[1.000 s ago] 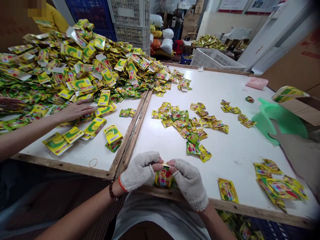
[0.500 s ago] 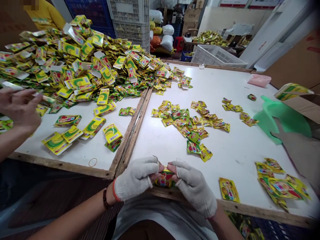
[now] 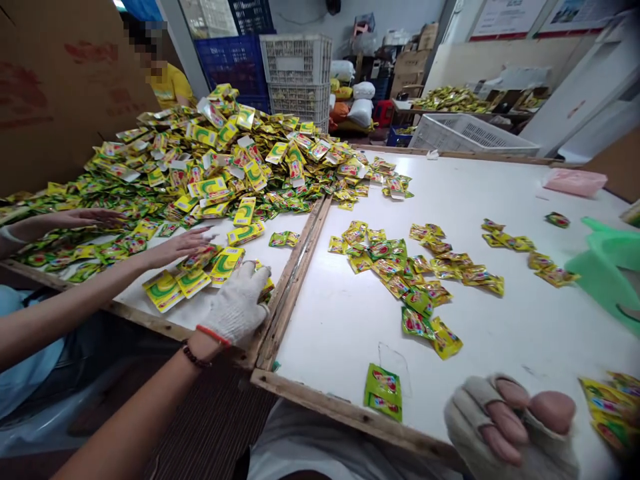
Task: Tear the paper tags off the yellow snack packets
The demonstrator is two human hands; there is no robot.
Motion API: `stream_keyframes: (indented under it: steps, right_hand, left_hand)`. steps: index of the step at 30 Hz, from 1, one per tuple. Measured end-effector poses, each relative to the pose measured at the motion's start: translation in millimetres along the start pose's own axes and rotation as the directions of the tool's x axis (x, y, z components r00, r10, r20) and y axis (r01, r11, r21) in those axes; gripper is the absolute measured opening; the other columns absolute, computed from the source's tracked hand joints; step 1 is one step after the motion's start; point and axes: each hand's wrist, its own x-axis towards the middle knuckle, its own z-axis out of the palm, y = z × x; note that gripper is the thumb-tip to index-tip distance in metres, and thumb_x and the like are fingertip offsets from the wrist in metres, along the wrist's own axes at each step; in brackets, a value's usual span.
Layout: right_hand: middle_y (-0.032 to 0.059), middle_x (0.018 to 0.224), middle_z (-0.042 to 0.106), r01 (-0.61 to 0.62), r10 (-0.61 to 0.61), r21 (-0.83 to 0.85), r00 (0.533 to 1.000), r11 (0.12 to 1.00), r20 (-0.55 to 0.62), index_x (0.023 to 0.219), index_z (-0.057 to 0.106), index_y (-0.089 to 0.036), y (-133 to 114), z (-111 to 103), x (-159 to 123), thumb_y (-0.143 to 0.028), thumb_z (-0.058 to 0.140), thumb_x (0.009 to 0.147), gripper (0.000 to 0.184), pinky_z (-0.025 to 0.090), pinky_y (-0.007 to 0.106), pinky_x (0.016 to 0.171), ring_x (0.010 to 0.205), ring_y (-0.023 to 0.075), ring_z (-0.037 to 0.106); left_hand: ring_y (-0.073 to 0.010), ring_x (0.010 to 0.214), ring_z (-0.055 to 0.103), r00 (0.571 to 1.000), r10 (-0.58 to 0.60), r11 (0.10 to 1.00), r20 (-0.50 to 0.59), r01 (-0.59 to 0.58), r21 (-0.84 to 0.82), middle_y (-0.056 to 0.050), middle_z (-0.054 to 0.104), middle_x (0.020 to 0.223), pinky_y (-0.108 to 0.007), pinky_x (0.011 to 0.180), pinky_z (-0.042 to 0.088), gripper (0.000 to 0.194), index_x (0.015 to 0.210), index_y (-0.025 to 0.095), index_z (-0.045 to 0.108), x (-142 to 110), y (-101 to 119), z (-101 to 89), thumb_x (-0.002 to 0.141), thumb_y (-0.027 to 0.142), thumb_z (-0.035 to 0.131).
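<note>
My left hand (image 3: 235,307), in a white fingerless-tip glove, reaches over the left table. Its fingers and thumb close around a small yellow box (image 3: 267,288), mostly hidden behind them. Just beyond lie more yellow boxes (image 3: 227,265). Near the right front edge, my gloved right hand (image 3: 510,420) has its fingers curled inward; whether anything is inside is hidden. A green packet with red fruit pictures (image 3: 383,392) lies by the front edge between my hands. To the right of my right hand are yellow-green packets (image 3: 613,407), partly cut off.
A co-worker's bare hands (image 3: 180,247) work close to my left hand. Boxes and packets form a large heap (image 3: 215,167). A wooden strip (image 3: 295,267) divides the tables. Small packets (image 3: 400,267) lie scattered on the white surface; a green plastic scoop-like container (image 3: 605,267) is at right.
My hands have parted from the green packet they held together, and it now lies on the table. The left went to the boxes, the right moved rightward. The view turned left.
</note>
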Motion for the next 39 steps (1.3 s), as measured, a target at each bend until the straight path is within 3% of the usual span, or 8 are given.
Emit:
stream_keyframes:
  steps: [6,10,12,14,21,28,34,39]
  right_hand:
    - [0.0033,0.062,0.063,-0.236,0.249,-0.165,0.966,0.958,0.062,0.074,0.066,-0.021,31.0,30.8,4.8,-0.05,0.077,0.062,0.033,0.048,0.027,0.05,0.053,0.0155,0.06]
    - [0.0056,0.075,0.067,-0.198,0.221,-0.433,0.975,0.879,0.003,0.085,0.066,-0.016,70.1,60.6,14.3,-0.041,0.073,0.069,0.031,0.049,0.024,0.052,0.061,0.016,0.064]
    - [0.0057,0.082,0.068,-0.109,0.147,-0.555,0.989,0.825,0.025,0.093,0.066,-0.017,82.1,67.6,17.8,-0.041,0.067,0.075,0.03,0.049,0.023,0.054,0.068,0.0175,0.065]
    - [0.0051,0.082,0.069,-0.008,0.051,-0.649,0.998,0.761,0.048,0.098,0.066,-0.017,85.3,66.7,22.4,-0.043,0.059,0.08,0.032,0.05,0.023,0.054,0.068,0.0184,0.065]
    - [0.0051,0.09,0.069,0.171,-0.094,-0.896,0.985,0.409,0.145,0.099,0.06,-0.016,54.5,49.2,30.4,-0.026,0.061,0.074,0.027,0.053,0.028,0.07,0.079,0.0202,0.063]
    - [0.0033,0.086,0.07,0.192,-0.226,-0.84,0.97,0.508,0.085,0.102,0.047,-0.02,73.5,35.9,24.4,-0.019,0.057,0.073,0.031,0.055,0.027,0.068,0.076,0.0175,0.066]
    - [0.0051,0.082,0.07,0.322,-0.283,-0.905,0.928,0.278,0.243,0.081,0.066,-0.018,70.0,27.7,23.3,-0.025,0.057,0.076,0.012,0.053,0.03,0.073,0.078,0.0195,0.064]
    - [0.0037,0.08,0.069,0.287,-0.227,-0.888,0.95,0.358,0.215,0.091,0.064,-0.017,64.4,33.1,26.5,-0.023,0.055,0.078,0.017,0.054,0.026,0.065,0.072,0.0169,0.064]
  left_hand:
    - [-0.0238,0.09,0.058,0.946,-0.276,0.912,-0.17,0.202,-0.357,-0.007,0.064,0.095,-0.037,0.085,0.045,0.021,0.1,0.019,0.059,-7.7,-4.1,-9.1,0.084,0.029,0.05]
    - [-0.0211,0.094,0.061,0.894,-0.449,0.285,0.007,0.151,-0.946,-0.005,0.065,0.108,-0.031,0.083,0.049,0.039,0.111,0.02,0.057,-24.9,50.0,-6.2,0.078,0.041,0.061]
    - [-0.021,0.091,0.063,0.92,-0.313,-0.038,0.235,0.235,-0.971,-0.006,0.066,0.107,-0.031,0.078,0.052,0.044,0.113,0.019,0.055,-35.0,77.1,7.0,0.076,0.042,0.063]
    - [-0.0222,0.091,0.064,0.911,-0.143,-0.14,0.386,0.368,-0.919,-0.009,0.066,0.106,-0.032,0.077,0.053,0.046,0.113,0.016,0.055,-44.2,95.9,23.9,0.076,0.042,0.063]
    - [-0.0251,0.115,0.053,0.983,-0.122,0.278,0.14,0.169,-0.946,-0.012,0.056,0.121,-0.04,0.097,0.045,0.061,0.12,0.018,0.043,-55.5,108.8,54.7,0.069,0.033,0.072]
    - [-0.0185,0.092,0.064,0.971,0.067,0.22,0.231,0.212,-0.952,-0.006,0.064,0.103,-0.034,0.084,0.053,0.028,0.105,0.018,0.049,-55.6,112.6,62.9,0.08,0.023,0.06]
    - [-0.0192,0.092,0.061,0.971,0.214,0.412,0.106,0.008,-0.911,-0.006,0.068,0.095,-0.032,0.087,0.049,0.018,0.095,0.017,0.068,-47.8,105.7,55.5,0.081,0.026,0.059]
    - [-0.0171,0.085,0.061,0.965,0.158,0.33,0.208,0.146,-0.933,-0.006,0.066,0.092,-0.03,0.078,0.05,0.027,0.105,0.015,0.06,-41.9,109.9,52.9,0.081,0.027,0.06]
